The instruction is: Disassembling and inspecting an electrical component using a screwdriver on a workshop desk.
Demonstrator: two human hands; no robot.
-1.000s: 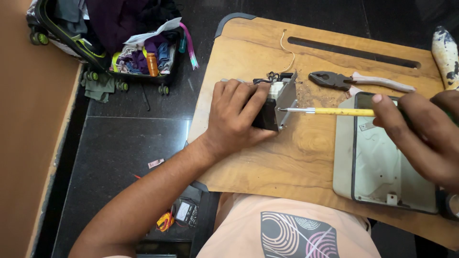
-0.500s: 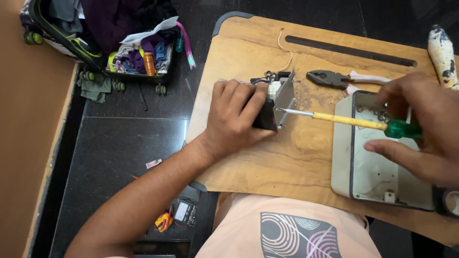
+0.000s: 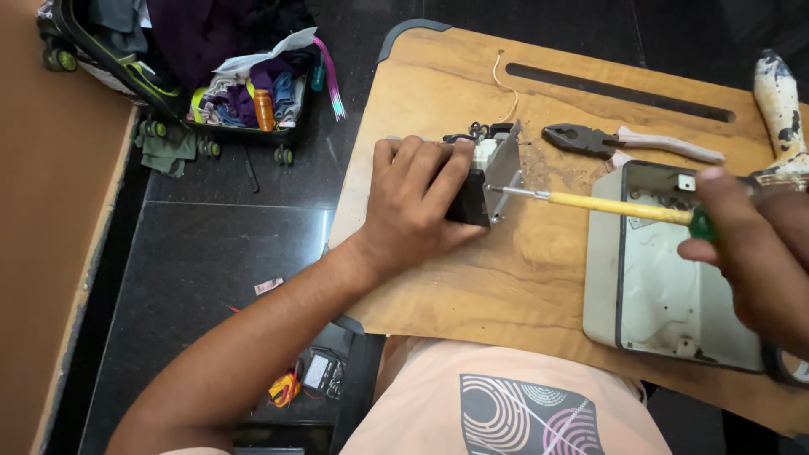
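Holding one switch unit (image 3: pixel 489 173), one screwdriver (image 3: pixel 607 206).

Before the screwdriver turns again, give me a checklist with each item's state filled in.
1. Left hand clamps the small electrical part down on the wooden board: ok.
2. Screwdriver tip meets the part's metal plate: ok, it touches the plate's lower edge.
3. Tip seated in a screw head: cannot tell, too small to see.
4. Right hand grips the green handle end: ok.
5. Left fingers out of the shaft's line: ok, they sit behind the plate.
6. Pliers and grey box cover clear of the shaft: not ok, the shaft passes over the cover's corner.
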